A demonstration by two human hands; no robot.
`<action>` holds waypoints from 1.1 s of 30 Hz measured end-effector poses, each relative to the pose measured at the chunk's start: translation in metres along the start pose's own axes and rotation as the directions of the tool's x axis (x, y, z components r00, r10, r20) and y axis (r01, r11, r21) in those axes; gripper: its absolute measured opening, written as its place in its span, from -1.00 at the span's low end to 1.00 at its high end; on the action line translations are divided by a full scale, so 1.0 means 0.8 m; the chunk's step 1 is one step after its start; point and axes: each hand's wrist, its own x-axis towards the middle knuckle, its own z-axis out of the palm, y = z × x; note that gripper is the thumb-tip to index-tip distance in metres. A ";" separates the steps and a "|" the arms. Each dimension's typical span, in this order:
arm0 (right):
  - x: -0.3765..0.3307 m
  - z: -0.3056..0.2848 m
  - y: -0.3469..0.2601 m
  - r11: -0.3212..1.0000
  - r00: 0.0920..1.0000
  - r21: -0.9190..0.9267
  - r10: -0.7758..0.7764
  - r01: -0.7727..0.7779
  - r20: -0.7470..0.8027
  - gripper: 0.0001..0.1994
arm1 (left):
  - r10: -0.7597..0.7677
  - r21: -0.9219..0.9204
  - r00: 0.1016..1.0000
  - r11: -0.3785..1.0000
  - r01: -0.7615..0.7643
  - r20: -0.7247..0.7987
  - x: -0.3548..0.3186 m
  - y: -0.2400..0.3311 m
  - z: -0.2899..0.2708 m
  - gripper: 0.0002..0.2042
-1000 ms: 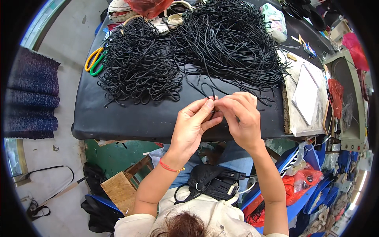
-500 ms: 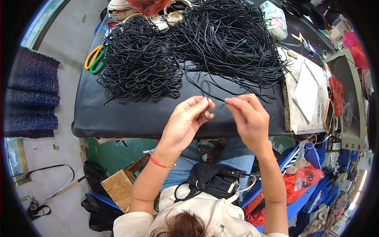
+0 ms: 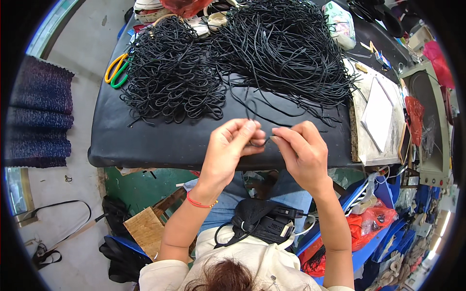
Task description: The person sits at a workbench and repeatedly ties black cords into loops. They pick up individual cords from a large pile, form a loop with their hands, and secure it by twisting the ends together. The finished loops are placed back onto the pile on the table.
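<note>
Between my hands is a thin black cord [image 3: 251,107], held above the front of a black-covered table [image 3: 145,145]. My left hand [image 3: 232,145] is closed on it, and a small loop stands up above the thumb. With thumb and forefinger my right hand [image 3: 303,150] pinches a part of the same cord, just right of my left fingertips. Beyond my left hand lies a heap of looped black cords [image 3: 174,77]. Farther right is a bigger pile of long, loose black cords [image 3: 291,53], with several strands trailing toward my hands.
Scissors [image 3: 116,70] with yellow and green handles lie at the table's left edge. At right, a white sheet [image 3: 377,114] rests on a worn board [image 3: 358,140]. A plastic bag [image 3: 340,24] stands behind. Below right, a blue bin [image 3: 383,191] holds red bags.
My right hand has moved slightly left and down, closer to my left fingertips. The left hand keeps its grip on the looped cord.
</note>
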 end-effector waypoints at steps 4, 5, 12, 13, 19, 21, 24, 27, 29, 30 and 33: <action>-0.011 -0.004 -0.018 0.998 0.997 -0.041 -0.046 0.048 0.054 -0.85 | -0.006 -0.260 0.993 0.965 -0.025 -0.121 0.006 0.010 0.000 -0.82; -0.012 -0.005 -0.023 0.998 0.994 -0.026 -0.062 0.065 0.089 -0.85 | -0.011 -0.258 0.994 0.966 -0.017 -0.108 0.005 0.009 -0.002 -0.82; -0.006 -0.007 -0.027 0.997 0.996 -0.053 -0.050 0.054 0.071 -0.86 | -0.109 -0.143 0.994 0.984 0.105 -0.026 -0.001 0.006 0.002 -0.80; -0.002 -0.004 -0.021 0.996 0.999 -0.081 -0.043 0.044 0.017 -0.86 | -0.113 -0.125 0.994 0.986 0.112 -0.003 -0.003 0.006 0.003 -0.80; 0.005 0.010 -0.013 0.991 0.993 -0.107 -0.088 0.080 -0.074 -0.82 | -0.159 -0.096 0.981 0.981 0.170 0.112 -0.006 0.014 0.008 -0.81; 0.002 0.011 -0.013 0.991 0.993 -0.106 -0.085 0.076 -0.084 -0.81 | -0.145 -0.095 0.978 0.982 0.161 0.150 -0.005 0.010 0.000 -0.83; -0.001 0.011 -0.013 0.996 0.997 -0.071 -0.052 0.048 -0.050 -0.79 | -0.112 -0.019 0.980 0.993 0.116 0.164 -0.008 0.009 -0.002 -0.85; 0.000 0.000 -0.014 0.992 0.998 -0.113 -0.053 0.049 -0.034 -0.78 | 0.026 0.180 0.999 0.983 -0.033 0.042 -0.010 0.011 0.003 -0.86; -0.002 -0.024 -0.018 0.970 0.996 -0.234 -0.050 0.067 0.076 -0.78 | 0.169 0.418 0.986 0.894 -0.159 0.012 -0.008 0.012 0.003 -0.85; 0.004 -0.034 -0.025 0.971 0.987 -0.206 -0.093 0.119 0.131 -0.78 | 0.229 0.557 0.972 0.802 -0.217 0.049 -0.006 0.008 0.000 -0.85; 0.023 -0.039 -0.023 0.988 0.984 -0.087 -0.119 0.131 0.131 -0.83 | 0.186 0.699 0.956 0.653 -0.292 0.226 -0.015 0.016 0.004 -0.84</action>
